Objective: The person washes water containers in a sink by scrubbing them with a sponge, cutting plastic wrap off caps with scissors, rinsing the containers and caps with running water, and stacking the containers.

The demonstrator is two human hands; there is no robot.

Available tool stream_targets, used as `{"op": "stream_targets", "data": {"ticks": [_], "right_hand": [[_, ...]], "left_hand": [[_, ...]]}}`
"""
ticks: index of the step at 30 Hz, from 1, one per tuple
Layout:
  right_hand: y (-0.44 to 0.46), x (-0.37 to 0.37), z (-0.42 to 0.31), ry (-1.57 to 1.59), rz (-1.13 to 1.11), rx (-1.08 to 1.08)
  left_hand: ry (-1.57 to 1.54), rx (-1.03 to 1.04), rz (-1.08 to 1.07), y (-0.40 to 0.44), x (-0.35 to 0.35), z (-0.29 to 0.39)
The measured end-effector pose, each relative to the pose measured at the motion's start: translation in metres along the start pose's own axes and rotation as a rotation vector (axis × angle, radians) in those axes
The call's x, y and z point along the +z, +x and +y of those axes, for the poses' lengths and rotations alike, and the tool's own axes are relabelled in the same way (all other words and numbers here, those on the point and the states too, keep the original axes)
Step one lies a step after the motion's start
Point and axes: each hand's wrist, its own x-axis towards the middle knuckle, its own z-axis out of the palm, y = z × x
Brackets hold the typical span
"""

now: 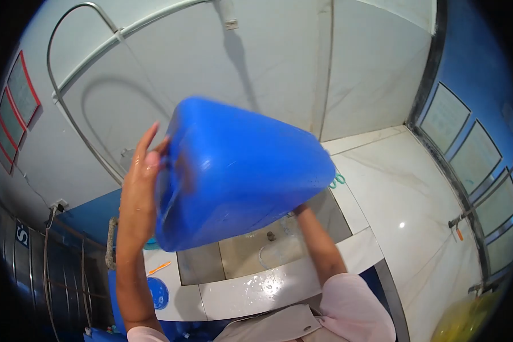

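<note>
A big blue plastic jerrycan (245, 171) is held tilted above the sink (202, 267), its smooth wet side facing me. My left hand (142, 176), wet, presses on the can's left end with its fingers raised along the edge. My right hand (300, 211) is under the lower right side, and the can hides most of its fingers. Something clear and round-rimmed, partly hidden, lies in the sink below.
A curved metal tap (91, 7) arches at upper left. On the wet counter (239, 299) are an orange-handled tool (159, 268) and a round blue container (158, 293). Green loop handles (337, 180) show right of the jerrycan. A white wall (279, 57) rises behind.
</note>
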Motion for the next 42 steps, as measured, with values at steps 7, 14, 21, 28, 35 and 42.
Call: {"op": "stream_targets", "data": {"ticks": [7, 14, 21, 28, 35, 42], "right_hand": [[0.037, 0.022, -0.043, -1.127, 0.099, -0.47], [0.019, 0.155, 0.05, -1.738, -0.369, -0.921], [0.137, 0.199, 0.072, -1.705, -1.201, -0.578], [0.137, 0.261, 0.029, -1.268, -0.644, 0.145], [0.12, 0.275, 0.005, -1.121, -0.716, 0.418], [0.113, 0.282, 0.003, -0.94, -0.6, 0.411]], "left_hand": [[0.209, -0.203, 0.072, -0.02, -0.037, -0.139], [0.564, -0.354, -0.403, -0.041, 0.088, -0.262], [0.313, -0.61, -0.135, -0.063, 0.089, -0.3], [0.167, -0.752, 0.046, -0.086, 0.065, -0.336], [0.262, -0.29, -0.111, -0.069, 0.047, -0.361], [0.77, -0.159, -0.116, -0.005, 0.091, -0.363]]}}
